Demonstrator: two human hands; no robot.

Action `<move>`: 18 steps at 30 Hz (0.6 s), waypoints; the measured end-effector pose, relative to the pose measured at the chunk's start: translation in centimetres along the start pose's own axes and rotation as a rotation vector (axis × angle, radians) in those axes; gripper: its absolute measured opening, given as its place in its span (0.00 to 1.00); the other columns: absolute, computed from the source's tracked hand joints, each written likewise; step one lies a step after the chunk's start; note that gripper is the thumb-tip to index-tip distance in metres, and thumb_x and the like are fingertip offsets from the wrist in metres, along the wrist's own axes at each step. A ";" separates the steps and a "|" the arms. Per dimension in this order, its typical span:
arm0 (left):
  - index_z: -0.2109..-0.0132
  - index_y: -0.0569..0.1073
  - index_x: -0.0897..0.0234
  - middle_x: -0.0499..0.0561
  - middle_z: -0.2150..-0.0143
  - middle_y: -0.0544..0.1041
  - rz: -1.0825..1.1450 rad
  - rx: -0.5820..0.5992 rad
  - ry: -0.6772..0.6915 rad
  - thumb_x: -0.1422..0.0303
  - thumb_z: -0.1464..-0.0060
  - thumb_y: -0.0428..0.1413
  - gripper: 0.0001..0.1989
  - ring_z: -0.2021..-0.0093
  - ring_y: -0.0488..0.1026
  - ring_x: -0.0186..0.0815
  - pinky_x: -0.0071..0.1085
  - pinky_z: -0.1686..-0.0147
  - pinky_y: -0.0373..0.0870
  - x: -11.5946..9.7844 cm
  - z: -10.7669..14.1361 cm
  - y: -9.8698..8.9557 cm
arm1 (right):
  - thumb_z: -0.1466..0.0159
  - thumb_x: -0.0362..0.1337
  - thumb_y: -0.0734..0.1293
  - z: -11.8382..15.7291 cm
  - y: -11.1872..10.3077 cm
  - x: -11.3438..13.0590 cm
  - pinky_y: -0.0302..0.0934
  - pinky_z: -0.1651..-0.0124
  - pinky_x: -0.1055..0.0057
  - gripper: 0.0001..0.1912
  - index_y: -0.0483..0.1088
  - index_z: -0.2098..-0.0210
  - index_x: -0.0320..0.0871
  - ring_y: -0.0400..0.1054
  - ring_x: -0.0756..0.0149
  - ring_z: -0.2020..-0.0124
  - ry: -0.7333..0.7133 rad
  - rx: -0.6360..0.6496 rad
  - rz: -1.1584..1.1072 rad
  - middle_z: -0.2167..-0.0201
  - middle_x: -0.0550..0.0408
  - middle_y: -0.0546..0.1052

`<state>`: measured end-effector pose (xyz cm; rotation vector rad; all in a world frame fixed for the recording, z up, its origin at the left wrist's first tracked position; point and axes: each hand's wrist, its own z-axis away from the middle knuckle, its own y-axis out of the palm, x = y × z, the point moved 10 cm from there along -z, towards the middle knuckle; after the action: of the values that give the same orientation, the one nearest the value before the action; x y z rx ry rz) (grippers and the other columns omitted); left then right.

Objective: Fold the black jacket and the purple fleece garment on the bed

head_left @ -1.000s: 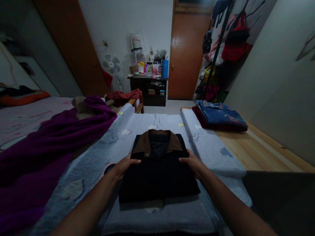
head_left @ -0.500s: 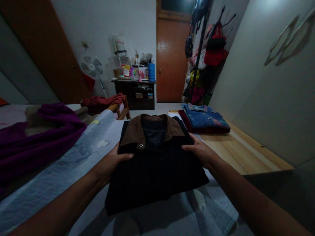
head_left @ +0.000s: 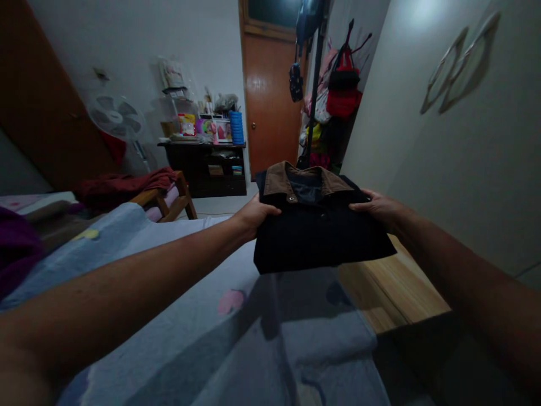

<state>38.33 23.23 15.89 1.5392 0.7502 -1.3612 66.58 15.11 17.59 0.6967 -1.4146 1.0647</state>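
Observation:
A folded black jacket (head_left: 321,237) with a brown collar and a snap button is held out in front of me, above the bed and a wooden surface. My left hand (head_left: 253,216) grips its left side, thumb on top and fingers underneath. On the opposite side my right hand (head_left: 376,207) clasps it the same way. The folded denim garment and dark red cloth seen earlier are now hidden behind the jacket.
Below lies the bed with a light blue patterned sheet (head_left: 190,316). The light wooden surface (head_left: 406,282) adjoins it at right, beside a pale cabinet (head_left: 456,163) with handles. Purple cloth (head_left: 17,248) lies at left. A fan (head_left: 116,118) and dark shelf (head_left: 203,169) stand farther back.
Both hands have carried the jacket forward and to the right, from over the bed toward the wooden surface. The view has turned right, and the jacket now covers the denim garment.

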 end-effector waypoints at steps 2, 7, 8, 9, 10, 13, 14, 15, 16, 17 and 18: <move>0.47 0.65 0.59 0.52 0.59 0.78 0.004 0.018 0.021 0.84 0.66 0.56 0.35 0.63 0.76 0.41 0.41 0.58 0.75 0.1 -3.4 2.2 | 0.48 0.28 0.73 -2.7 -2.3 0.7 0.72 0.64 0.66 0.29 0.69 0.47 0.47 0.75 0.63 0.67 -0.044 -0.066 0.043 0.61 0.52 0.80; 0.44 0.62 0.59 0.55 0.52 0.76 0.008 0.030 0.079 0.84 0.66 0.54 0.38 0.55 0.75 0.46 0.45 0.55 0.73 1.3 -11.1 6.5 | 0.49 0.24 0.71 -8.8 -7.4 0.7 0.70 0.69 0.65 0.29 0.69 0.48 0.44 0.73 0.63 0.71 -0.100 -0.257 0.105 0.63 0.51 0.79; 0.44 0.62 0.59 0.55 0.51 0.76 -0.002 0.030 0.089 0.84 0.66 0.54 0.38 0.55 0.75 0.46 0.46 0.54 0.73 1.5 -12.4 7.2 | 0.49 0.24 0.71 -9.8 -8.1 0.5 0.70 0.69 0.66 0.30 0.69 0.47 0.43 0.72 0.64 0.71 -0.117 -0.284 0.116 0.63 0.50 0.78; 0.43 0.61 0.60 0.56 0.51 0.75 -0.014 0.031 0.099 0.83 0.66 0.54 0.38 0.54 0.75 0.46 0.45 0.54 0.73 1.8 -13.6 7.9 | 0.50 0.23 0.70 -10.8 -8.9 0.5 0.69 0.69 0.66 0.31 0.69 0.47 0.43 0.72 0.64 0.71 -0.138 -0.314 0.130 0.62 0.50 0.78; 0.43 0.61 0.60 0.56 0.51 0.75 -0.027 0.032 0.107 0.83 0.66 0.54 0.38 0.54 0.75 0.46 0.45 0.55 0.74 2.0 -14.6 8.5 | 0.50 0.23 0.70 -11.7 -9.6 0.4 0.69 0.69 0.67 0.31 0.68 0.46 0.42 0.72 0.64 0.70 -0.162 -0.350 0.148 0.62 0.49 0.78; 0.44 0.61 0.61 0.55 0.52 0.75 -0.062 0.032 0.137 0.83 0.65 0.54 0.37 0.56 0.75 0.43 0.41 0.57 0.74 2.3 -17.2 9.9 | 0.51 0.24 0.70 -13.8 -11.4 0.7 0.68 0.64 0.67 0.31 0.69 0.47 0.41 0.72 0.64 0.66 -0.247 -0.475 0.239 0.60 0.50 0.77; 0.44 0.61 0.61 0.54 0.52 0.75 -0.072 0.031 0.150 0.83 0.65 0.54 0.37 0.56 0.75 0.42 0.39 0.58 0.75 2.3 -18.0 10.2 | 0.52 0.24 0.70 -14.5 -11.7 0.9 0.68 0.62 0.67 0.31 0.70 0.48 0.41 0.71 0.63 0.64 -0.272 -0.507 0.279 0.60 0.50 0.77; 0.44 0.62 0.61 0.54 0.53 0.75 -0.080 0.029 0.165 0.82 0.65 0.54 0.36 0.56 0.75 0.42 0.38 0.58 0.75 2.4 -18.7 10.3 | 0.52 0.25 0.71 -15.1 -12.0 1.1 0.68 0.61 0.67 0.30 0.70 0.48 0.41 0.71 0.63 0.63 -0.293 -0.527 0.316 0.60 0.50 0.77; 0.44 0.62 0.61 0.54 0.53 0.75 -0.085 0.028 0.181 0.82 0.65 0.54 0.36 0.57 0.75 0.41 0.38 0.58 0.75 2.6 -19.4 10.4 | 0.51 0.25 0.71 -15.8 -12.0 1.2 0.67 0.60 0.67 0.30 0.70 0.48 0.41 0.71 0.63 0.63 -0.307 -0.537 0.347 0.60 0.50 0.77; 0.44 0.62 0.61 0.53 0.53 0.75 -0.090 0.026 0.194 0.82 0.64 0.54 0.36 0.57 0.75 0.41 0.38 0.58 0.74 2.8 -20.2 10.3 | 0.51 0.26 0.71 -16.5 -12.0 1.1 0.67 0.60 0.67 0.30 0.70 0.47 0.41 0.71 0.63 0.63 -0.315 -0.539 0.371 0.60 0.50 0.76; 0.44 0.61 0.60 0.53 0.53 0.75 -0.101 0.018 0.204 0.81 0.64 0.54 0.36 0.57 0.75 0.41 0.38 0.58 0.74 3.3 -20.9 10.0 | 0.50 0.27 0.70 -17.2 -11.9 0.9 0.67 0.60 0.67 0.30 0.69 0.46 0.42 0.71 0.63 0.63 -0.314 -0.536 0.389 0.60 0.50 0.76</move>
<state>56.49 37.86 14.41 1.6917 0.9546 -1.2987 84.52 25.88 19.36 0.2011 -2.0618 0.8232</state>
